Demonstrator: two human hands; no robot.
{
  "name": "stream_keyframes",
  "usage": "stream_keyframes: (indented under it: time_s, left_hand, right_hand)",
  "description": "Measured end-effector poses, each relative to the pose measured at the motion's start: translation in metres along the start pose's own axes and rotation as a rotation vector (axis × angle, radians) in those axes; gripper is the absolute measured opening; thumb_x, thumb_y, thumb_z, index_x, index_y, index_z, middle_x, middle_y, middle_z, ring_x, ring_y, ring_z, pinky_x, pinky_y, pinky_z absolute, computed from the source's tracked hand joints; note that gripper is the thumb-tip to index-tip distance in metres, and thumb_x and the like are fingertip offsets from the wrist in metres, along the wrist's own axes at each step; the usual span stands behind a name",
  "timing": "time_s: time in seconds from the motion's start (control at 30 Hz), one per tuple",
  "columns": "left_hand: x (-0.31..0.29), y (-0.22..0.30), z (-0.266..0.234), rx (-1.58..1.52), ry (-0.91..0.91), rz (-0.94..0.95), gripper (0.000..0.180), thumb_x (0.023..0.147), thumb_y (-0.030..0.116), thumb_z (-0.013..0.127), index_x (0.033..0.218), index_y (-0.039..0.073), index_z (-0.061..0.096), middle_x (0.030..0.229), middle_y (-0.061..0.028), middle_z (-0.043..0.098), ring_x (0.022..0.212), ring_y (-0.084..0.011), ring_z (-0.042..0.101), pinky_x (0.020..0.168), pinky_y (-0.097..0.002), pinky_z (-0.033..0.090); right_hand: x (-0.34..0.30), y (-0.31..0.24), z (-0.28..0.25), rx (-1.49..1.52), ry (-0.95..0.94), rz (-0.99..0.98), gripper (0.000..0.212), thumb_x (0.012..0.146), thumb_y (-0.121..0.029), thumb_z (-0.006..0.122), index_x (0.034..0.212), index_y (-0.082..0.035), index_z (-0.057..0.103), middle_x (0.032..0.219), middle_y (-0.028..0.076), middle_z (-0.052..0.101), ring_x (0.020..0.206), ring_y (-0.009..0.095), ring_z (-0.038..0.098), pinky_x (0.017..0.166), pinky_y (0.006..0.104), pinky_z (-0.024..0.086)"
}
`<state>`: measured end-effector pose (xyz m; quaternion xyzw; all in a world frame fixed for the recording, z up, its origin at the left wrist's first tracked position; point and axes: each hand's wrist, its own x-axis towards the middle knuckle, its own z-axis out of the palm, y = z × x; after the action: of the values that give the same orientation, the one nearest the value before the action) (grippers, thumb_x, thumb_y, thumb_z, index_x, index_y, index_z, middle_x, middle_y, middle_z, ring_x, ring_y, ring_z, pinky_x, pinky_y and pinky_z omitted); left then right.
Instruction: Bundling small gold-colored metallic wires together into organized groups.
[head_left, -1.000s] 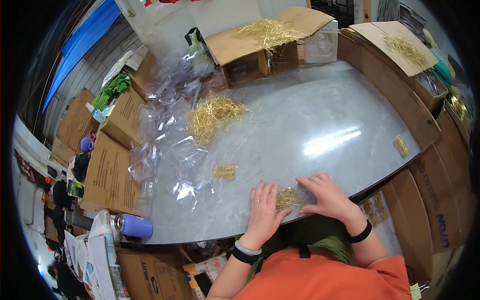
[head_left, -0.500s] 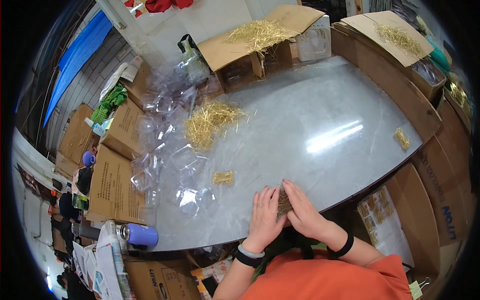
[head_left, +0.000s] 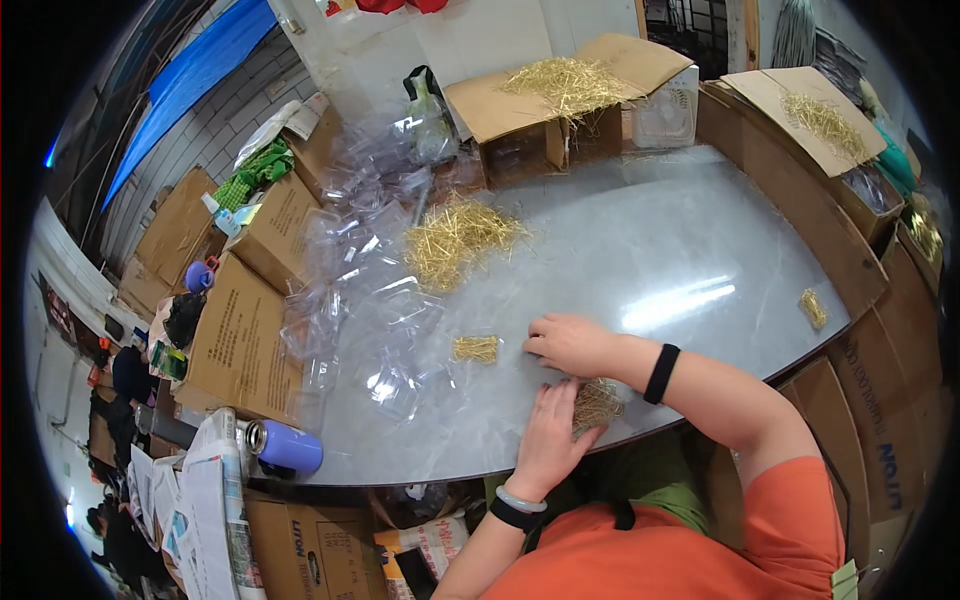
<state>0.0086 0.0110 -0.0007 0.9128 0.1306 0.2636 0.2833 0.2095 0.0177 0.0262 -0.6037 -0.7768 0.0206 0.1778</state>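
A loose pad of dull, brownish-gold wire-like strands (head_left: 600,404) lies at the table's near edge. My left hand (head_left: 550,440) holds it from the left side, with the fingers along the far-left edge and the thumb at the near side. Just beyond, my right hand (head_left: 575,343) reaches across to the left, its fingers curled down at the tabletop. Whatever those fingertips pinch, if anything, is too small to make out. Left of the right hand lies a small golden bundle (head_left: 475,348), apart from both hands.
A heap of golden strands (head_left: 455,240) lies beside clear plastic boxes (head_left: 370,290). Another small golden bundle (head_left: 813,309) rests at the right. Cardboard with strands on it (head_left: 560,90) stands at the back. A purple flask (head_left: 290,447) lies at the left edge.
My right hand has left the pad of strands and moved away and to the left, onto the tabletop. The left hand stays at the pad. The whole view has shifted slightly.
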Motion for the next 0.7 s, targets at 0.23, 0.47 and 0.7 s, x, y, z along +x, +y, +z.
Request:
stream_keyframes:
  time_s: [0.23,0.47,0.7]
  left_hand:
    - [-0.008,0.001,-0.002,0.089,0.174,-0.024,0.092,0.072,0.032,0.091,0.143,-0.002,0.043,0.14,-0.0261,0.049,0.139,-0.0469,0.039,0.117,-0.0565,0.031]
    - [-0.005,-0.011,-0.002,0.171,-0.037,-0.005,0.09,0.082,0.038,0.084,0.149,-0.003,0.041,0.149,-0.0221,0.048,0.144,-0.0442,0.036,0.121,-0.0579,0.025]
    - [0.005,0.002,-0.004,0.193,-0.149,0.015,0.077,0.089,0.038,0.076,0.15,0.003,0.045,0.15,-0.0156,0.051,0.144,-0.0443,0.037,0.121,-0.0594,0.022]
  right_hand:
    - [-0.035,0.011,-0.016,0.09,-0.158,-0.191,0.017,0.084,-0.005,0.067,0.1,-0.009,0.069,0.105,0.009,0.064,0.103,0.032,0.061,0.09,0.0416,0.051]
    - [-0.104,-0.028,-0.052,0.145,0.195,0.312,0.015,0.084,-0.017,0.074,0.094,-0.007,0.07,0.096,0.013,0.065,0.091,0.034,0.064,0.079,0.0451,0.053]
    - [-0.145,-0.058,-0.022,0.181,0.357,0.51,0.012,0.081,-0.015,0.077,0.084,-0.005,0.07,0.081,0.012,0.064,0.08,0.034,0.065,0.072,0.0449,0.053]
